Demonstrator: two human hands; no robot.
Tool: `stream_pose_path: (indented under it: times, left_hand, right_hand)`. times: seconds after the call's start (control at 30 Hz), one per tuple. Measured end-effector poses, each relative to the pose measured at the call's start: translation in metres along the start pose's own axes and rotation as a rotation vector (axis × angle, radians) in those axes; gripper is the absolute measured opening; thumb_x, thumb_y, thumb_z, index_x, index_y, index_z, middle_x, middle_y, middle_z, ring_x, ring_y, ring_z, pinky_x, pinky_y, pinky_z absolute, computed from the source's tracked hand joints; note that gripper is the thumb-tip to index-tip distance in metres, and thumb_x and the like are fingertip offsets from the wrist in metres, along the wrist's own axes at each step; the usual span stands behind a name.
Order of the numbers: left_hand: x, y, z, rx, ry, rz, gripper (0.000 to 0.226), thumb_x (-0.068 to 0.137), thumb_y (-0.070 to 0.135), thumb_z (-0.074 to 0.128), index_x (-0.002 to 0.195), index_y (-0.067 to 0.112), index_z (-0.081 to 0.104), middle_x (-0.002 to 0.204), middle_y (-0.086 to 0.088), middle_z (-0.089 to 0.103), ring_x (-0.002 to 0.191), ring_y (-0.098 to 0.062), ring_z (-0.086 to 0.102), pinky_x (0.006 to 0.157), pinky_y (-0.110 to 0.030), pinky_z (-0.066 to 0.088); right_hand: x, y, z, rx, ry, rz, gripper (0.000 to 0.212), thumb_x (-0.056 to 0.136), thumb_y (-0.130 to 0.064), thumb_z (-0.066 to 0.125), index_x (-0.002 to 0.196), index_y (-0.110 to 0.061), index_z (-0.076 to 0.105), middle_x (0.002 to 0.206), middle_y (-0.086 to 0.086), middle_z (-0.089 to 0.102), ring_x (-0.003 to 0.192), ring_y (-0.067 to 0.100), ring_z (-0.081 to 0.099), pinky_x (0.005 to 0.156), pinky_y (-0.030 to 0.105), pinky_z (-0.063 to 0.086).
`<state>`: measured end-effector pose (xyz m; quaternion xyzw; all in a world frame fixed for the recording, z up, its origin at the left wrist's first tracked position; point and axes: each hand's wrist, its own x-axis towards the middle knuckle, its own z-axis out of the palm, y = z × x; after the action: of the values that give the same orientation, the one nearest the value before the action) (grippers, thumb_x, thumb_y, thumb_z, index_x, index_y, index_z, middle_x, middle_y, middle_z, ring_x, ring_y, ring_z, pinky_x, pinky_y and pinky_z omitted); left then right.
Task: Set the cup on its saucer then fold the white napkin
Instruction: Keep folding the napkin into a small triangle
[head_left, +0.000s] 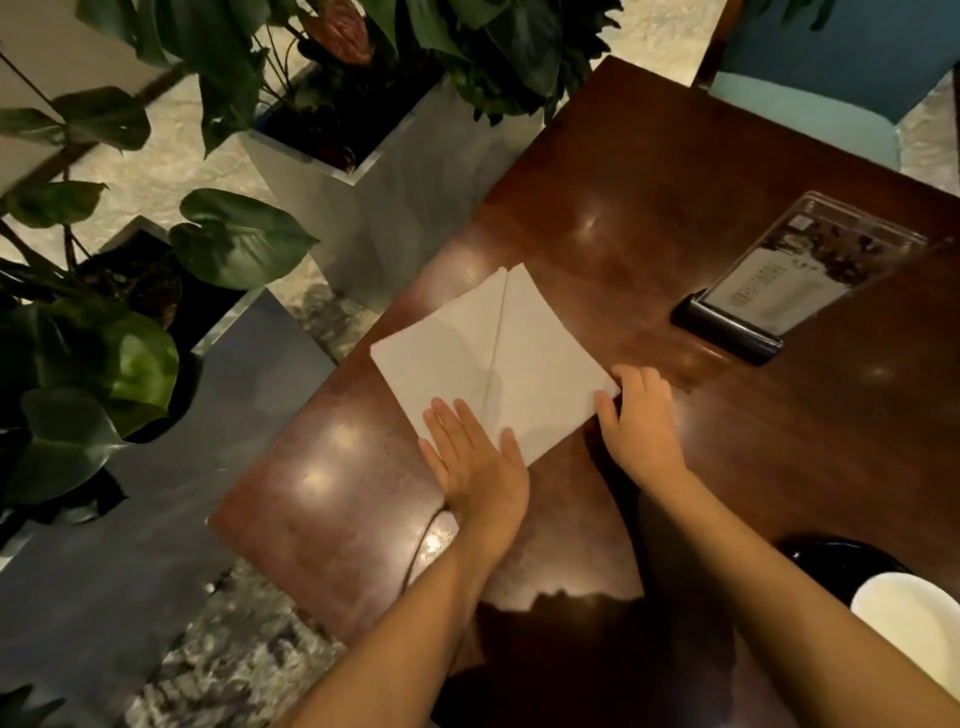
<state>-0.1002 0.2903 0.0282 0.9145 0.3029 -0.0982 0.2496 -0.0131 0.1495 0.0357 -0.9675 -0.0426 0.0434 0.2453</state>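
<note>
A white napkin (493, 358) lies on the dark wooden table (675, 218), with two flaps folded in so they meet along a centre crease. My left hand (475, 462) lies flat with straight fingers on the napkin's near corner. My right hand (641, 421) touches the napkin's right corner, its fingers bent over the edge. At the lower right edge of the view a white cup (914, 618) stands on a dark saucer (831, 558), both partly cut off.
A clear menu stand (779, 291) on a black base stands right of the napkin. Leafy plants in metal planters (363, 171) line the table's left side. A teal chair (831, 88) stands at the far end.
</note>
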Motion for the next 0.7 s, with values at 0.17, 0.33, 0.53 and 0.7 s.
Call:
stream_pose_path:
  times: [0.17, 0.33, 0.53, 0.7]
  left_hand:
    - [0.016, -0.015, -0.039, -0.371, -0.015, 0.038, 0.058, 0.098, 0.028, 0.038, 0.148, 0.011, 0.015, 0.159, -0.009, 0.001, 0.146, -0.022, -0.002, 0.118, -0.036, -0.002]
    - [0.097, -0.056, -0.1, -0.126, 0.083, 0.051, 0.035, 0.093, 0.003, 0.036, 0.125, -0.001, 0.049, 0.126, -0.026, 0.052, 0.123, -0.042, 0.04, 0.101, -0.045, 0.032]
    - [0.132, -0.067, -0.115, 0.008, -0.195, 0.138, 0.029, 0.091, 0.018, 0.053, 0.115, 0.004, 0.058, 0.11, -0.018, 0.063, 0.101, -0.035, 0.059, 0.079, -0.037, 0.046]
    - [0.144, -0.069, -0.116, -0.362, -0.319, -0.027, 0.022, 0.088, 0.009, 0.06, 0.066, 0.01, 0.06, 0.078, -0.009, 0.063, 0.065, -0.016, 0.06, 0.048, -0.021, 0.052]
  right_hand:
    - [0.017, 0.002, -0.011, 0.193, -0.07, 0.254, 0.028, 0.09, -0.017, 0.055, 0.114, -0.003, 0.059, 0.114, 0.015, 0.056, 0.094, 0.025, 0.056, 0.077, 0.026, 0.039]
    - [0.022, 0.0, -0.017, 0.206, -0.127, 0.338, 0.018, 0.085, -0.012, 0.062, 0.101, -0.006, 0.063, 0.089, 0.005, 0.059, 0.082, 0.019, 0.054, 0.069, 0.027, 0.039]
    - [0.025, -0.003, -0.019, 0.187, -0.225, 0.407, 0.007, 0.081, -0.01, 0.065, 0.088, -0.009, 0.065, 0.085, 0.002, 0.059, 0.08, 0.018, 0.055, 0.065, 0.026, 0.042]
    - [0.021, -0.003, -0.025, 0.2, -0.277, 0.437, 0.008, 0.079, -0.012, 0.066, 0.073, -0.012, 0.062, 0.073, 0.001, 0.057, 0.071, 0.019, 0.053, 0.061, 0.027, 0.042]
